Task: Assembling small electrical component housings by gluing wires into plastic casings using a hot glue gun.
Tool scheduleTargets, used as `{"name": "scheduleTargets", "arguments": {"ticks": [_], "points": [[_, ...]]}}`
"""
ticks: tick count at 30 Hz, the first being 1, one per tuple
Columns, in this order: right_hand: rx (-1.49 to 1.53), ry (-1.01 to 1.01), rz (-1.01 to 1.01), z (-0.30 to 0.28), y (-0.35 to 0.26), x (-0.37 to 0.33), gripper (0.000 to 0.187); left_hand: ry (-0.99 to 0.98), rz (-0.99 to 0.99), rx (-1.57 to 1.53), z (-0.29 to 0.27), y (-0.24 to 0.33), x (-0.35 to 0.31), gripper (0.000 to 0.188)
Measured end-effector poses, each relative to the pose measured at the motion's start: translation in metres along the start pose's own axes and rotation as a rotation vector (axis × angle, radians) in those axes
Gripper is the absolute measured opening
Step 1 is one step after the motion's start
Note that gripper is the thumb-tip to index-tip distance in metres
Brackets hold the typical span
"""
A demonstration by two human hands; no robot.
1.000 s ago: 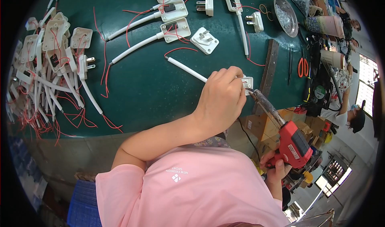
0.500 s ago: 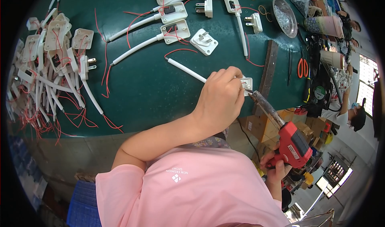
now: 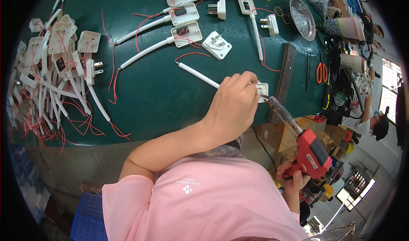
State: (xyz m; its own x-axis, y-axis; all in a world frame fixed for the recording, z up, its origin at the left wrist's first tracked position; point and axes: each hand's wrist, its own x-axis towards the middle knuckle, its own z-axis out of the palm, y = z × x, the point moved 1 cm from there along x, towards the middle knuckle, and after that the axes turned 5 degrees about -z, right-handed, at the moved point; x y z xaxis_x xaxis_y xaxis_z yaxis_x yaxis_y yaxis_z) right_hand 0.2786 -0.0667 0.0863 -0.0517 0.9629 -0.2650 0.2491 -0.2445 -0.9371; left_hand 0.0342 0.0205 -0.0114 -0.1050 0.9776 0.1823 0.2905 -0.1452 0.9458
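Observation:
My left hand [image 3: 234, 102] is closed over a white plug housing [image 3: 263, 89], with its fingers bent down onto the part. A white cable [image 3: 198, 74] with a red wire at its far end runs out from beneath that hand. In my right hand [image 3: 293, 176] is a red-and-black soldering gun [image 3: 312, 155], gripped by the handle. Its long metal barrel [image 3: 285, 115] points up and left, and the tip reaches the housing beside my left fingers. What exactly the left fingertips pinch is hidden by the hand.
A pile of wired white housings [image 3: 51, 75] lies at the left. Other housings with cables [image 3: 187, 33] and a plug cover [image 3: 217, 45] lie farther back. To the right are a dark metal bar [image 3: 285, 70], a metal dish [image 3: 302, 19] and orange scissors [image 3: 321, 73]. Another person [image 3: 370, 124] is at far right.

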Motion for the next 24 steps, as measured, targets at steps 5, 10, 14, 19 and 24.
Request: {"name": "scheduleTargets", "arguments": {"ticks": [5, 10, 14, 19, 24], "points": [[-0.034, 0.070, -0.054, 0.0060, -0.0028, 0.0000, 0.067, -0.016, 0.009, 0.010, 0.0000, -0.0005, 0.0000, 0.004], [-0.089, -0.019, -0.071, 0.0074, -0.0075, 0.0047, 0.069, -0.019, 0.027, 0.019, -0.0001, -0.0021, -0.0004, 0.002], [-0.088, 0.039, -0.094, 0.0046, -0.0003, 0.0006, 0.069, -0.039, 0.031, 0.018, -0.0004, -0.0016, -0.0002, 0.003], [-0.082, -0.011, -0.059, 0.0037, -0.0023, 0.0019, 0.067, -0.077, 0.070, 0.067, -0.0005, -0.0023, 0.0000, 0.004], [-0.086, -0.010, -0.069, 0.0076, -0.0063, 0.0027, 0.066, -0.089, 0.084, 0.079, -0.0007, -0.0020, 0.0011, 0.006]]}}
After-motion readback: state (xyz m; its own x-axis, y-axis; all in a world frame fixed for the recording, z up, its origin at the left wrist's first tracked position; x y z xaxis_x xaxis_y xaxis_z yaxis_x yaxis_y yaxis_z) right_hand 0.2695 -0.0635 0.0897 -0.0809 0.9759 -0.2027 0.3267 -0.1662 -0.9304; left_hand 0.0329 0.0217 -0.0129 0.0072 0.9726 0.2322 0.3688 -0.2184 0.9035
